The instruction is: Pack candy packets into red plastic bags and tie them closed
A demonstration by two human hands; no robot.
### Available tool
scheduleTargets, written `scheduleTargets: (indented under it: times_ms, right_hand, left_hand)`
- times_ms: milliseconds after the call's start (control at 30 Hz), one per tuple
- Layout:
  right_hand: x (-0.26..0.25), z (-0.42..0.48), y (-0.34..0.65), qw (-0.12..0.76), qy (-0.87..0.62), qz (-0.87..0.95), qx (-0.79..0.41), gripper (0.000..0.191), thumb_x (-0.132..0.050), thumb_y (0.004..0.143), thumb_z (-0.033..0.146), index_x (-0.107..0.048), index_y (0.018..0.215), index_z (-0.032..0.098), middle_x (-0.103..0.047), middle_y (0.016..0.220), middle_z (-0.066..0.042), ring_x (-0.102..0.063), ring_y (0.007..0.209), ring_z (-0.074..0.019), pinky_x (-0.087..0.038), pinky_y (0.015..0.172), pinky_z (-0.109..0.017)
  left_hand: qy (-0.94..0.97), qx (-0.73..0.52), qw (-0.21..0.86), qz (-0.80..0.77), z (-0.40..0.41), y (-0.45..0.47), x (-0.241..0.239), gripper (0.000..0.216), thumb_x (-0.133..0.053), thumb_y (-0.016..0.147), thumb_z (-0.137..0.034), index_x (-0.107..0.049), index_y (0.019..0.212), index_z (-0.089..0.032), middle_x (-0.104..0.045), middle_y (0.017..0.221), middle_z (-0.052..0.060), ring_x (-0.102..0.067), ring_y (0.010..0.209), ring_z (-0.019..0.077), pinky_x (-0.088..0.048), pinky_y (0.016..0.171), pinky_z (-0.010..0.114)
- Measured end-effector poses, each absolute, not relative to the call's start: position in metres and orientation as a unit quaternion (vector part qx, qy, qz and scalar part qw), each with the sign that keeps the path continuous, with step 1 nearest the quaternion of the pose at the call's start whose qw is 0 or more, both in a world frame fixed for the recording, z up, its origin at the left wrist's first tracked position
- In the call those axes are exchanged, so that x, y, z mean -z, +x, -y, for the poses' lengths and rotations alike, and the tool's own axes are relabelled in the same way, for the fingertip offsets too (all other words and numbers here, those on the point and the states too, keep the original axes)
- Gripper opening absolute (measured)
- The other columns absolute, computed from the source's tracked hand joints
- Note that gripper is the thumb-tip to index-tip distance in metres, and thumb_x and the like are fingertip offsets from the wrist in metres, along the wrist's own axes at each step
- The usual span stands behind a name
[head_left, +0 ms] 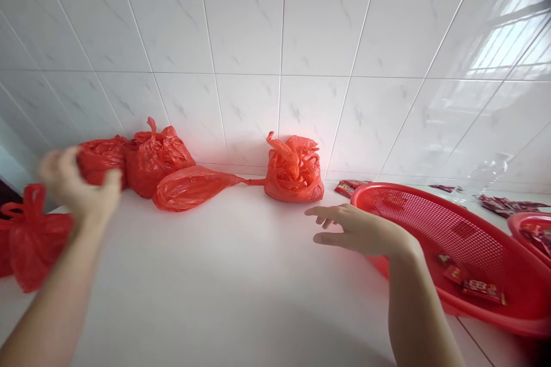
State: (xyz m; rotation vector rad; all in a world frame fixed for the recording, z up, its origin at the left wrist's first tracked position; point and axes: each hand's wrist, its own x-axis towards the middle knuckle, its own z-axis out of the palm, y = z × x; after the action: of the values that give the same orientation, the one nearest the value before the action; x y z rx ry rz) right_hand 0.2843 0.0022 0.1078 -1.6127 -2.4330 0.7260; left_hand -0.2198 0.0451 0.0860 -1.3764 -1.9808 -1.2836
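Left hand: the left hand is raised over the left part of the white counter, blurred by motion; its fingers are curled against the leftmost tied bag in the row by the wall, but whether the bag is actually gripped cannot be told.
Right hand: the right hand is held palm down above the counter, fingers loosely spread and pointed left; nothing is held in it and nothing is touched by it.
Row of bags: three red plastic bags are set against the tiled wall. The leftmost tied bag is partly hidden behind the left hand; a knotted bag is pressed against its right side; a flatter bag is laid on its side in front, its neck drawn out to the right.
Separate bag: a fourth bag with a crumpled open top is stood near the wall, just beyond the fingertips of the right hand and apart from them; the stretched neck of the flatter bag is seen reaching up to it.
Edge bag: another red bag with a looped handle is seen at the left edge of the counter, below the left forearm.
Basket: a red mesh basket is placed just to the right of the right wrist; a few small red packets are scattered in it.
Behind the basket: more dark red packets are laid on the counter by the wall, and the rim of a second red basket is seen at the right edge.
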Motion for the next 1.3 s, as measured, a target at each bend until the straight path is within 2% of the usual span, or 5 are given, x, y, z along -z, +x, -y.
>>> scheduleTargets:
  times_ms: [167,433,700,1000,1300]
  right_hand:
    - [-0.11,0.002,0.28,0.07,-0.527,0.813,-0.24,0.06,-0.057,0.087,0.056,-0.053,0.144,0.036,-0.066,0.128,-0.008,-0.062,0.116,-0.0296,-0.052,0.086,-0.038]
    - [-0.119,0.009,0.283,0.08,-0.516,0.826,-0.211,0.058,-0.053,0.09,0.055,-0.052,0.143,0.034,-0.066,0.127,-0.008,-0.061,0.115,-0.0296,-0.05,0.088,-0.04]
    - [-0.123,0.003,0.29,0.149,-0.506,0.832,-0.169,0.054,-0.052,0.093,0.053,-0.053,0.141,0.029,-0.068,0.123,-0.008,-0.063,0.112,-0.0281,-0.051,0.088,-0.04]
    - [-0.122,-0.005,0.289,0.409,-0.546,0.729,-0.051,0.059,-0.055,0.093,0.053,-0.042,0.147,0.036,-0.046,0.151,-0.005,-0.053,0.129,-0.0292,-0.051,0.097,-0.044]
    - [-0.114,-0.006,0.26,0.268,-0.499,0.819,-0.092,0.086,-0.071,0.08,0.046,-0.028,0.155,0.039,-0.046,0.153,-0.003,-0.049,0.131,-0.0306,-0.047,0.098,-0.045]
  left_hand:
    - [-0.758,0.399,0.193,0.478,-0.132,-0.065,-0.105,0.045,-0.054,0.09,-0.022,-0.056,0.136,-0.019,-0.045,0.147,0.007,-0.044,0.136,0.0199,-0.034,0.117,0.032]
    - [-0.848,0.364,0.082,0.376,-0.219,0.07,-0.099,0.034,-0.067,0.07,-0.003,-0.077,0.098,-0.02,-0.051,0.147,0.012,-0.04,0.14,0.0341,-0.024,0.119,0.055]
    - [-0.643,0.677,-0.079,0.349,-0.198,0.052,-0.17,0.027,-0.056,0.09,-0.037,-0.066,0.078,-0.015,-0.067,0.079,0.005,-0.063,0.081,0.0197,-0.048,0.073,0.029]
    - [-0.463,0.632,-0.515,0.348,-0.105,0.026,-0.122,0.027,-0.075,0.074,-0.038,-0.069,0.084,-0.015,-0.071,0.083,0.005,-0.066,0.077,0.0203,-0.051,0.07,0.029]
    - [-0.366,0.524,-0.678,0.363,-0.059,0.032,-0.087,0.027,-0.071,0.082,-0.03,-0.056,0.065,-0.017,-0.054,0.055,-0.004,-0.047,0.049,0.0098,-0.04,0.05,0.022]
